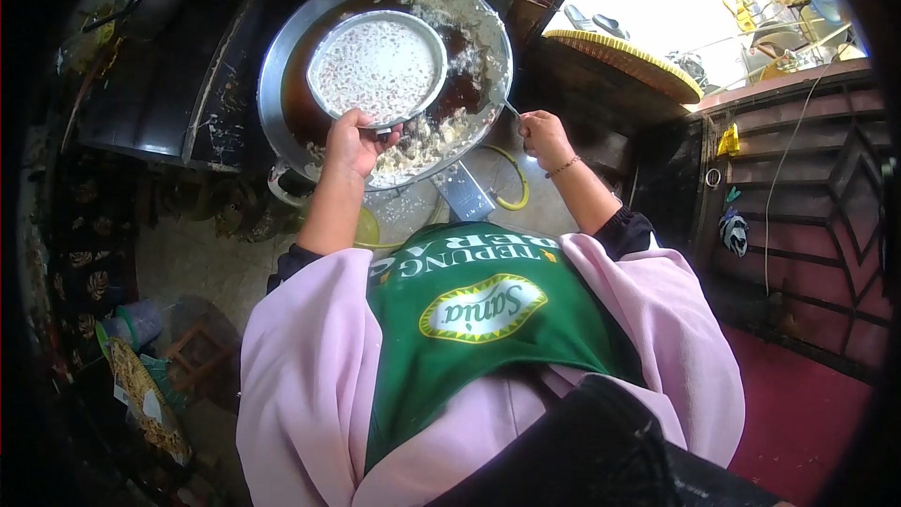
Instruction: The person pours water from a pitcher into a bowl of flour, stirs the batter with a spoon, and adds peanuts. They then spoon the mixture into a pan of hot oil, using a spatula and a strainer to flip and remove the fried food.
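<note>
My left hand [353, 143] grips the near rim of a round metal bowl [378, 68], which is filled with white batter dotted with small reddish-brown bits. Under the bowl is a large metal wok [272, 99] holding brown oil, with pale crumbly batter along its right and near sides. My right hand [546, 138], closed, holds the thin handle of a metal utensil [510, 109] at the wok's right edge. The utensil's far end is hard to make out against the batter.
A yellow hose [518, 178] curves beside a metal box [462, 191] below the wok. The wok's loop handle [284, 183] juts out at the lower left. A round woven-edged tray [627, 54] stands at right, near a dark metal gate [812, 197].
</note>
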The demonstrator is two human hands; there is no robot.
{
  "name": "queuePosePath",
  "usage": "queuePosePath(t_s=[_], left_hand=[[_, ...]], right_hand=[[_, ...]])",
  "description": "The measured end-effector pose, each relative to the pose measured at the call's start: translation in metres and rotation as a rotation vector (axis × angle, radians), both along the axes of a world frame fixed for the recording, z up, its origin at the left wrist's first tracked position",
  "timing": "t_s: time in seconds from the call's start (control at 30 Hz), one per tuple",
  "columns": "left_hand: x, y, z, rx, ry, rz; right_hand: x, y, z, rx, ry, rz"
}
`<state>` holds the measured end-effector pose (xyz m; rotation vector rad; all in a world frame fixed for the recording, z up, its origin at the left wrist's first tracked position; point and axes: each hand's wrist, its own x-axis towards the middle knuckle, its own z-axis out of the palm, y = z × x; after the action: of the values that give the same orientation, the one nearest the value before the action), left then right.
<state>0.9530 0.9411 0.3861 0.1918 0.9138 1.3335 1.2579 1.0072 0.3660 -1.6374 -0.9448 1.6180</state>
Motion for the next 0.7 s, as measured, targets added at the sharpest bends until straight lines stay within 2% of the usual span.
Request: queuePosePath(t_s=[0.17, 0.27, 0.3, 0.4, 0.47, 0.53, 0.6, 0.67, 0.7], left_hand=[[0.003, 0.008, -0.004, -0.031, 0.027, 0.023], [0.004, 0.011, -0.003, -0.035, 0.046, 0.028], [0.005, 0.011, -0.003, -0.041, 0.043, 0.027], [0.004, 0.013, 0.000, -0.093, 0.042, 0.035], [0.005, 0.013, 0.003, -0.125, 0.028, 0.059], [0.004, 0.013, 0.003, -0.119, 0.016, 0.067], [0.004, 0.014, -0.002, -0.102, -0.002, 0.062], [0.005, 0.013, -0.001, -0.056, -0.035, 0.097], [0.004, 0.014, -0.007, -0.063, -0.020, 0.092]], right_hand=[[0.024, 0.059, -0.016, 0.026, -0.074, 0.153], [0.027, 0.094, 0.007, 0.153, -0.300, 0.352], [0.027, 0.101, 0.021, 0.303, -0.377, 0.478], [-0.007, 0.115, 0.083, 0.389, -0.517, 0.610], [-0.038, 0.114, 0.098, 0.791, -0.548, 0.732], [-0.074, 0.100, 0.111, 1.094, -0.768, 0.738], [-0.098, 0.097, 0.105, 1.179, -0.986, 0.877], [-0.104, 0.102, 0.103, 1.058, -0.792, 0.944], [-0.109, 0.109, 0.096, 1.165, -0.804, 0.887]])
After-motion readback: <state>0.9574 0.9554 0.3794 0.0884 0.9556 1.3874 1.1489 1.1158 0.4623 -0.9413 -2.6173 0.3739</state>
